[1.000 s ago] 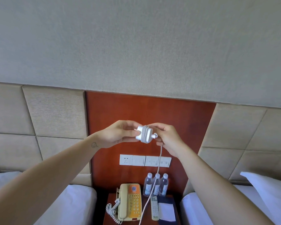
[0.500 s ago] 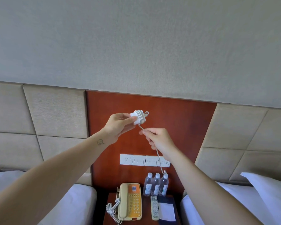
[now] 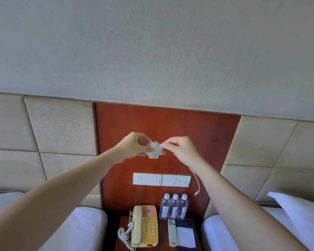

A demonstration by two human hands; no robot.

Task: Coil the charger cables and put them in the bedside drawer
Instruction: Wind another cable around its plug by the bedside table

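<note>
A white charger plug [image 3: 153, 149] with its white cable wound round it is held up in front of the red wooden wall panel. My left hand [image 3: 134, 145] grips the plug from the left. My right hand [image 3: 179, 148] pinches the cable against the wound bundle from the right. The cable's loose end [image 3: 198, 185] hangs down behind my right forearm, its connector dangling free by the wall switches. The bedside drawer is not in view.
Below stands a dark wooden bedside table [image 3: 124, 221] with a beige telephone [image 3: 145, 226], three water bottles [image 3: 174, 206], a remote control [image 3: 172, 232] and a notepad [image 3: 186, 236]. A socket and switch strip [image 3: 161, 179] is on the panel. White beds flank the table.
My left hand came down with the plug and my right hand rose to meet it. More cable is wound on; the hanging tail is shorter and swung to the right.
</note>
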